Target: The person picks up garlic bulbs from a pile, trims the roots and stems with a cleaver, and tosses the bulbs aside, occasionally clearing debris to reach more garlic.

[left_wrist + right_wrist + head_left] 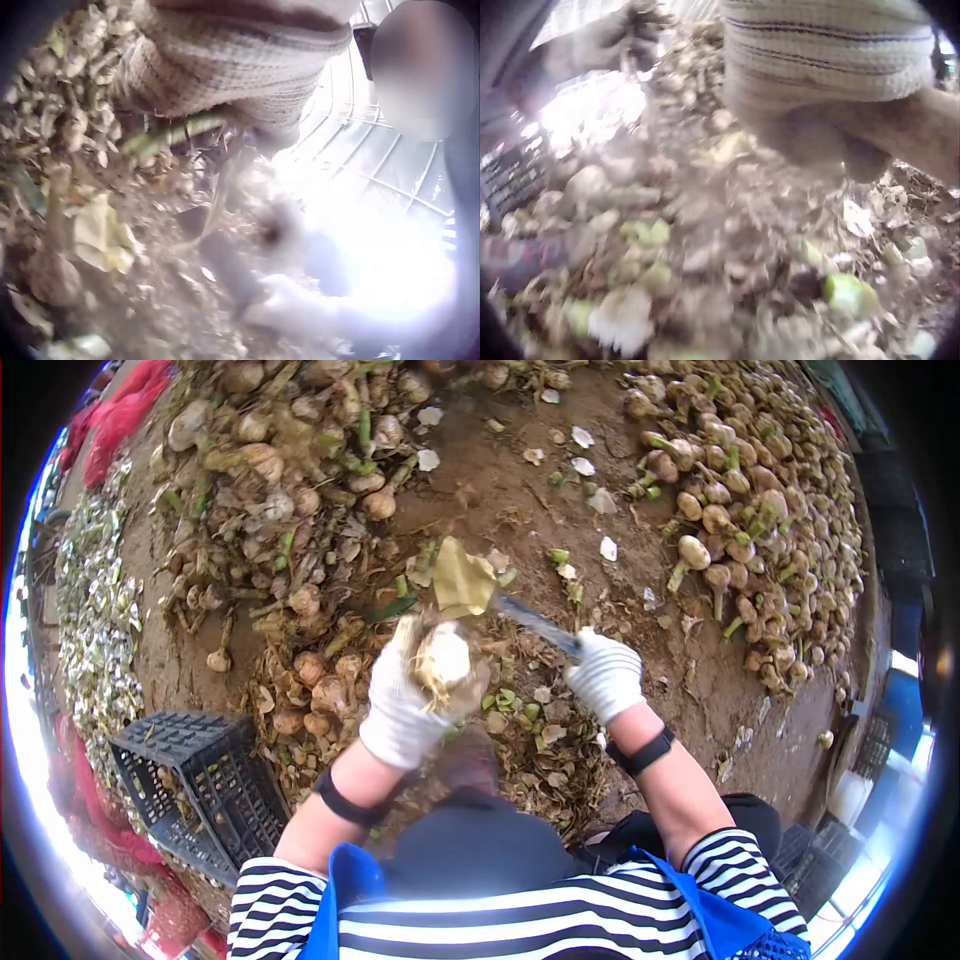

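In the head view the gloved left hand point(400, 705) grips a garlic bulb point(445, 658), its white face up and stringy roots hanging over the fingers. The gloved right hand point(608, 675) is curled round the handle of a knife point(538, 624), whose blade points up and left, beyond the bulb. A yellowish dry leaf point(463, 578) lies by the blade's tip. In the left wrist view the left glove point(225, 67) is over a green stem point(176, 133). The right glove point(825, 82) fills the top of the right wrist view; its fingers are in shadow.
Piles of garlic point(290, 480) lie at the left and more garlic point(770, 510) at the right, with brown ground point(500, 490) between. A black crate point(200, 780) stands at the lower left. Cut stems and peelings point(530, 710) lie near the person's feet.
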Demonstrator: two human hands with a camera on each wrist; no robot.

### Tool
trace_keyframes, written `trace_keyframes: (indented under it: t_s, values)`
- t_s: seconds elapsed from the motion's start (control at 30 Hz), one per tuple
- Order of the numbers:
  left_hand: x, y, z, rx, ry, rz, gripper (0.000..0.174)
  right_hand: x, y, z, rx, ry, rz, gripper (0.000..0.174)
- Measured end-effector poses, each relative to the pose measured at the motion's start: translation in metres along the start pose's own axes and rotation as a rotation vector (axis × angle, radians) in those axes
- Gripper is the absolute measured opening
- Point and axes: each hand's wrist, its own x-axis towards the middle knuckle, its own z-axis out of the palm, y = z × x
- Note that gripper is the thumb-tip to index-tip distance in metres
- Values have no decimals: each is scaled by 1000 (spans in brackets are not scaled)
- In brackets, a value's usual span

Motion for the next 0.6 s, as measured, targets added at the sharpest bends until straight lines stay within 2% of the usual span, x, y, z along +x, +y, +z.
trace_keyframes:
  t_s: [0.03,0.1,0.13,0.17,0.2,0.23,0.27,0.33,0.4,0.47,0.5,0.53,0.57,0.6]
  values:
    - [10,-2,-7,89,74,27,39,0,8,11,-2,85,3,22]
    - [26,-13,-39,893,57,272,47,1,2,8,120,199,-43,18]
    - [31,-12,-35,442,136,-3,52,3,-2,8,194,243,-36,17]
    - [32,-5,-32,439,132,0,52,2,-9,7,438,261,-53,14]
    - [34,5,-31,252,206,-95,43,-6,-19,3,839,185,-33,12]
    - [35,10,-31,65,278,-191,34,-12,-31,0,990,125,-25,12]
    - [36,5,-33,62,275,-191,34,-19,-42,0,1141,61,-12,12]
    - [35,-11,-35,-476,145,-230,29,-30,-58,7,1267,12,-56,14]
    - [32,0,-15,-561,170,-297,28,-30,-72,4,1230,126,-167,16]
    - [30,1,-3,-741,216,-252,29,-22,-70,8,1106,67,-148,22]
    - [24,7,-1,-765,215,-287,31,-19,-64,24,1107,70,-146,22]
    - [23,16,3,-764,210,-286,31,-17,-52,51,941,0,-112,24]
    - [25,27,9,-736,194,-209,26,-18,-42,67,770,-62,-84,26]
    - [28,33,11,-708,185,-131,24,-31,-35,75,866,-220,91,27]
